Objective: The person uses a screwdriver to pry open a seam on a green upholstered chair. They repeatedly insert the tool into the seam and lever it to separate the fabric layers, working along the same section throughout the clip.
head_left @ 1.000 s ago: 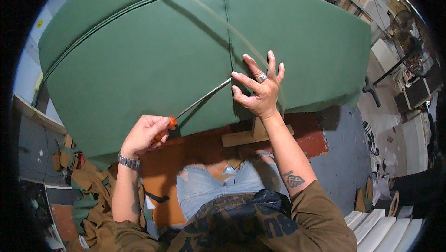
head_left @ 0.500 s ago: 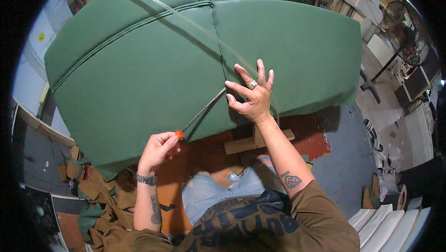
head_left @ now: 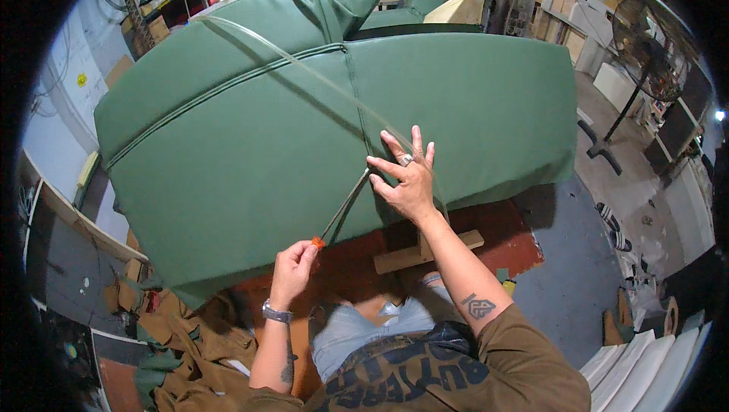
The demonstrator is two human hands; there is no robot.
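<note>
A large padded piece in green upholstery (head_left: 250, 161) stands before me, with a vertical seam (head_left: 355, 97) down its front. My left hand (head_left: 292, 269), low at the front edge, is closed around the orange handle of a long, thin screwdriver (head_left: 346, 205). Its metal shaft slants up to the right, and the tip meets the seam. By that tip lies my right hand (head_left: 408, 180), fingers spread on the cover, thumb and forefinger on either side of the seam. A clear hose (head_left: 319, 76) runs diagonally across the cover and passes behind my right hand.
A wooden foot (head_left: 395, 260) shows under the piece. Brown and green fabric scraps (head_left: 197, 336) are heaped at lower left. At the right stand a black pedestal fan (head_left: 642, 55) and a pair of striped slides (head_left: 613, 226). White padded strips (head_left: 645, 370) lie at lower right.
The view has shifted, so the green piece sits lower in it. My left hand has come nearer the right one, and the screwdriver stands steeper. Its tip stays at the seam.
</note>
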